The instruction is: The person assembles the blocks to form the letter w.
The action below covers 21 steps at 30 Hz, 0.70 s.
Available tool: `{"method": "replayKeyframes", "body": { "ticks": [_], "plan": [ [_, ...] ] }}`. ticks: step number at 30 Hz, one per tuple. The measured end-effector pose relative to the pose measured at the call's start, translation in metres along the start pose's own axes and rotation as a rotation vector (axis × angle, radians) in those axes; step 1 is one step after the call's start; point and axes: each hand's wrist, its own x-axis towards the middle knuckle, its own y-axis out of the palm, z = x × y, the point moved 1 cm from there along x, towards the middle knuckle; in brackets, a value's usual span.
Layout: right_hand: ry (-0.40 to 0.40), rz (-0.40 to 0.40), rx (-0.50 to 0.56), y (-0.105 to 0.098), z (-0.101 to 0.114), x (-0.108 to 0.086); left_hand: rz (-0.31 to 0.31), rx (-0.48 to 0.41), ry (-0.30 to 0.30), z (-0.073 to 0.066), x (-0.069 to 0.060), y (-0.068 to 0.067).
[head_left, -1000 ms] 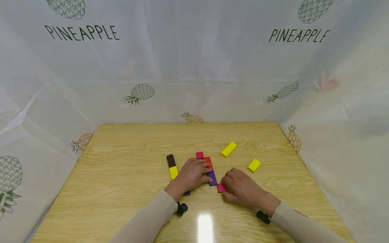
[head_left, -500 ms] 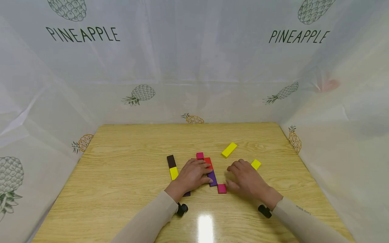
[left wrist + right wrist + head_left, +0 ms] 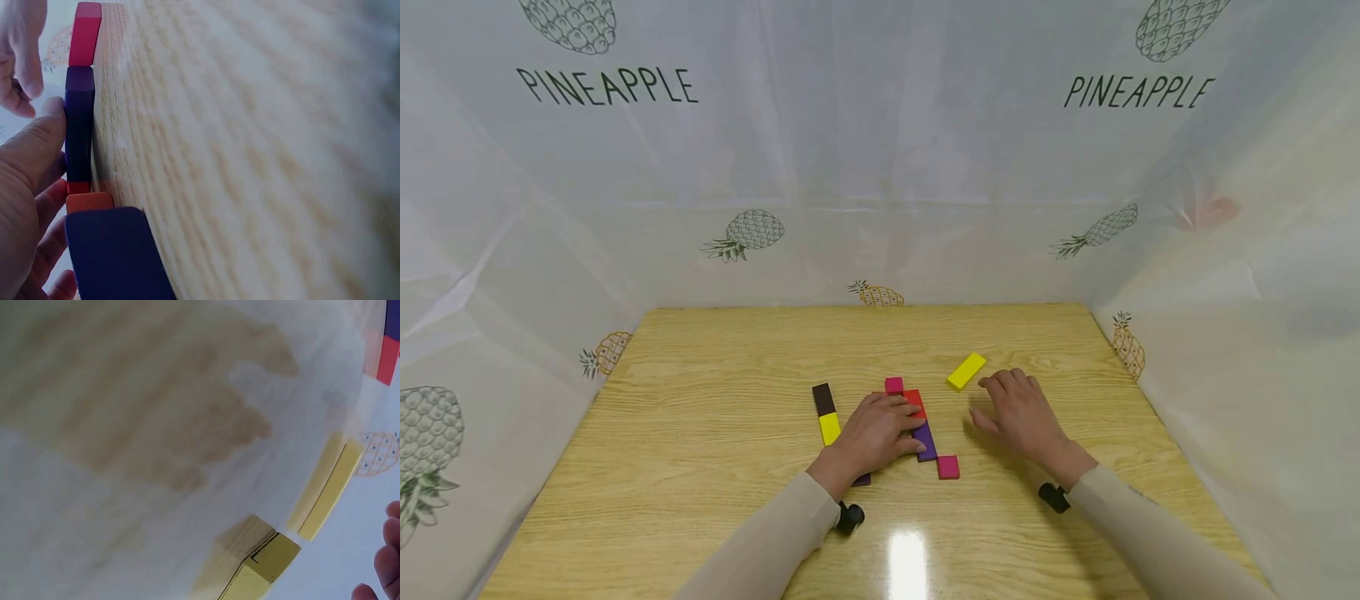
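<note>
My left hand [image 3: 876, 429] rests over the blocks in the middle of the table, fingers spread across the red block [image 3: 913, 398] and thumb touching the purple block [image 3: 927, 443]. Beyond its fingers sits a small pink block [image 3: 893, 385]. Another pink block [image 3: 949, 467] lies at the near end of the purple one. Above the table on the right, my right hand [image 3: 1026, 421] holds nothing, its fingers spread apart. Close to its fingertips lies a long yellow block [image 3: 966, 371]. A second yellow block [image 3: 269, 559] appears in the right wrist view; the right hand hides it in the head view.
Left of my left hand runs a row with a dark brown block [image 3: 823, 398], a yellow block [image 3: 829, 428] and a purple end [image 3: 862, 480]. An orange block [image 3: 90, 201] shows in the left wrist view. A pineapple-print sheet [image 3: 880, 167] surrounds the wooden table [image 3: 715, 358].
My right hand has let go of the near pink block, lifted off and moved up and right, over the smaller yellow block. The left hand has stayed in place.
</note>
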Motion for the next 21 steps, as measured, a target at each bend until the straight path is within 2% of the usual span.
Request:
{"method": "replayKeyframes", "body": {
  "ticks": [6, 11, 21],
  "plan": [
    [0.012, -0.011, -0.031, 0.006, -0.008, 0.009, -0.004, 0.002, 0.001, 0.000, 0.000, 0.001],
    [0.052, 0.001, -0.030, 0.008, -0.011, 0.017, -0.009, 0.010, 0.004, 0.000, 0.000, 0.001],
    [0.234, 0.144, -0.012, 0.017, -0.017, 0.034, -0.020, 0.015, 0.012, 0.000, -0.001, 0.002]
  ]
}}
